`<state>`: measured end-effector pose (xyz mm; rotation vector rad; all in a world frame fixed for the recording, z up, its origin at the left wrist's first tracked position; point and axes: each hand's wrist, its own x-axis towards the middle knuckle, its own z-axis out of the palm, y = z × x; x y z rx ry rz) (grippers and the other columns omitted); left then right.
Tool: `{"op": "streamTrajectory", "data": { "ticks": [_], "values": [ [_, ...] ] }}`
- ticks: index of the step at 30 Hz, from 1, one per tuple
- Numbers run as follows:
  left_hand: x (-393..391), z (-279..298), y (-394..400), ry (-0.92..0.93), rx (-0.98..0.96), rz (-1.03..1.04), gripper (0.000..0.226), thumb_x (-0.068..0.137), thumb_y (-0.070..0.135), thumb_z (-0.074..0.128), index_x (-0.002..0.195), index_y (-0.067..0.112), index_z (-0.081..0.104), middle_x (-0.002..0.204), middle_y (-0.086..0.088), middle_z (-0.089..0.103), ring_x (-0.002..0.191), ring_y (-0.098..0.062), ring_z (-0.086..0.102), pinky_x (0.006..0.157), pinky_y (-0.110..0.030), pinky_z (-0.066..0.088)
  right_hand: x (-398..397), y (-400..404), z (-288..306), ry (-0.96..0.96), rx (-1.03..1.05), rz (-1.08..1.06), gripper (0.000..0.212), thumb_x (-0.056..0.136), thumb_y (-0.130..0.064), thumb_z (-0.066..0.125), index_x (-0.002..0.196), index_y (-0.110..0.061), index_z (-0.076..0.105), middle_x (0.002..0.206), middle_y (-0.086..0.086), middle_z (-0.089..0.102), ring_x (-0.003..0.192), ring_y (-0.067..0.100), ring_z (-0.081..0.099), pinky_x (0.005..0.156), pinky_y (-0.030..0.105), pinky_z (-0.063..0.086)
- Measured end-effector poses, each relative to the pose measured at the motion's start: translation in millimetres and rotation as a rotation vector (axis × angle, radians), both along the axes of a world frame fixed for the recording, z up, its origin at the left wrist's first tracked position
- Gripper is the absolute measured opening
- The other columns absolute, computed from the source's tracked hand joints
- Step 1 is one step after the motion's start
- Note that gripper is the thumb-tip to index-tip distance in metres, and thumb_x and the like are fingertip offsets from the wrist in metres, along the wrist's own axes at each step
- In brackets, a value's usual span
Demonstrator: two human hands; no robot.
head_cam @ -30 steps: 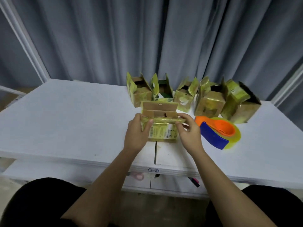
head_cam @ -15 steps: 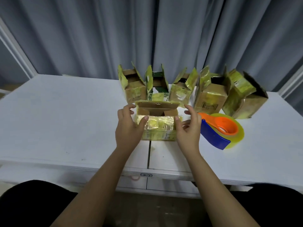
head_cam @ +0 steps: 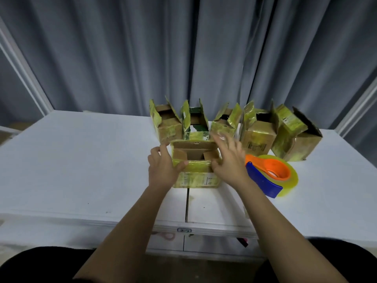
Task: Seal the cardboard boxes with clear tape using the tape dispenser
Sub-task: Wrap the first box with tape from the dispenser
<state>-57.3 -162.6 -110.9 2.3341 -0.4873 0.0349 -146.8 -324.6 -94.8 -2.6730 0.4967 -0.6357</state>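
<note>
right hand (head_cam: 228,160) fingers (head_cam: 221,139) smeared by motion blur, near box (head_cam: 195,176) sides hidden behind both hands, print on box labels too small to read, tabletop (head_cam: 81,160) cut off at both side edges

White table (head_cam: 81,170), 2 panels w/ a seam running front to back near the middle. Small label (head_cam: 184,230) on the front edge at the seam. Pink item (head_cam: 167,235) under the front edge, left of the label; blurred. Grey curtain (head_cam: 142,58) behind the back edge, white frame posts (head_cam: 22,66) either side.
</note>
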Motion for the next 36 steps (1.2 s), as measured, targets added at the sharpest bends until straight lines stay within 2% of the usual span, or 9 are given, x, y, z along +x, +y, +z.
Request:
{"op": "streamTrajectory", "data": {
  "ticks": [4, 9, 16, 20, 22, 24, 27, 32, 36],
  "values": [
    [2, -2, 1, -0.180, 0.135, -0.041, 0.074, 0.085, 0.048, 0.063, 0.144, 0.019, 0.030, 0.146, -0.010, 0.029, 0.131, -0.030, 0.029, 0.102, -0.042, 0.032, -2, -13, -11, -0.021, -0.022, 0.119, 0.025, 0.088, -0.017, 0.058, 0.110, -0.023, 0.067, 0.113, -0.008, 0.061, 0.114, 0.017, 0.048, 0.096, 0.034, 0.032],
    [7, -7, -3, -0.458, 0.240, -0.196, 0.039, 0.092, 0.032, 0.058, 0.129, 0.019, 0.054, 0.145, -0.007, 0.039, 0.135, -0.029, 0.032, 0.112, -0.047, 0.017, -5, -11, -32, -0.117, 0.083, 0.122, 0.025, 0.094, -0.011, 0.053, 0.112, -0.019, 0.069, 0.109, -0.004, 0.062, 0.105, 0.016, 0.050, 0.083, 0.025, 0.030],
    [18, -3, -50, -0.294, 0.495, -0.328, 0.054, 0.102, 0.036, 0.014, 0.152, 0.018, 0.012, 0.160, -0.001, 0.008, 0.148, -0.017, 0.002, 0.117, -0.041, -0.002, 7, -10, -32, -0.088, 0.022, 0.079, 0.018, 0.092, -0.020, 0.049, 0.097, -0.013, 0.066, 0.097, -0.001, 0.058, 0.095, 0.019, 0.049, 0.076, 0.029, 0.032],
    [25, -12, -51, -0.313, 0.576, -0.340, 0.082, 0.080, 0.048, -0.014, 0.153, 0.017, 0.006, 0.160, -0.004, 0.008, 0.147, -0.019, 0.006, 0.117, -0.044, 0.002, 28, -12, -20, 0.007, -0.034, 0.010, 0.023, 0.097, -0.030, 0.050, 0.089, -0.012, 0.060, 0.095, 0.003, 0.054, 0.094, 0.022, 0.049, 0.078, 0.034, 0.037],
    [24, -12, -48, -0.314, 0.574, -0.375, 0.093, 0.069, 0.050, -0.020, 0.153, 0.017, 0.005, 0.160, -0.003, 0.009, 0.147, -0.018, 0.008, 0.117, -0.044, 0.003, 39, -19, -21, 0.004, 0.174, -0.004, 0.014, 0.096, -0.027, 0.053, 0.100, -0.015, 0.059, 0.108, 0.004, 0.052, 0.109, 0.024, 0.047, 0.087, 0.035, 0.039],
    [26, -14, -44, -0.321, 0.563, -0.416, 0.093, 0.073, 0.056, -0.021, 0.153, 0.018, 0.008, 0.160, -0.002, 0.014, 0.146, -0.019, 0.013, 0.116, -0.045, 0.008, 42, -23, -24, 0.010, 0.531, 0.019, 0.036, 0.096, -0.026, 0.055, 0.132, -0.024, 0.047, 0.138, 0.003, 0.039, 0.132, 0.022, 0.033, 0.104, 0.033, 0.032],
    [26, -13, -37, -0.412, 0.536, -0.486, 0.098, 0.084, 0.076, -0.005, 0.146, 0.011, 0.035, 0.146, -0.010, 0.043, 0.131, -0.029, 0.043, 0.106, -0.053, 0.031, 42, -27, -31, 0.063, 0.889, 0.091, 0.047, 0.101, -0.028, 0.045, 0.147, -0.030, 0.032, 0.152, 0.002, 0.029, 0.139, 0.020, 0.030, 0.113, 0.038, 0.030],
    [28, -16, -34, -0.521, 0.570, -0.528, 0.092, 0.087, 0.077, 0.014, 0.128, 0.007, 0.058, 0.112, -0.012, 0.065, 0.096, -0.031, 0.062, 0.085, -0.046, 0.048, 41, -27, -22, 0.108, 1.094, 0.115, 0.039, 0.104, -0.027, 0.038, 0.143, -0.026, 0.041, 0.133, 0.006, 0.050, 0.108, 0.018, 0.055, 0.078, 0.020, 0.050],
    [27, -14, -33, -0.497, 0.574, -0.531, 0.087, 0.090, 0.074, 0.015, 0.127, 0.008, 0.059, 0.111, -0.012, 0.065, 0.095, -0.032, 0.062, 0.088, -0.046, 0.047, 32, -23, -21, 0.010, 1.028, 0.076, 0.039, 0.104, -0.034, 0.035, 0.141, -0.026, 0.044, 0.139, 0.000, 0.048, 0.122, 0.017, 0.050, 0.101, 0.032, 0.044]
  ]
}}
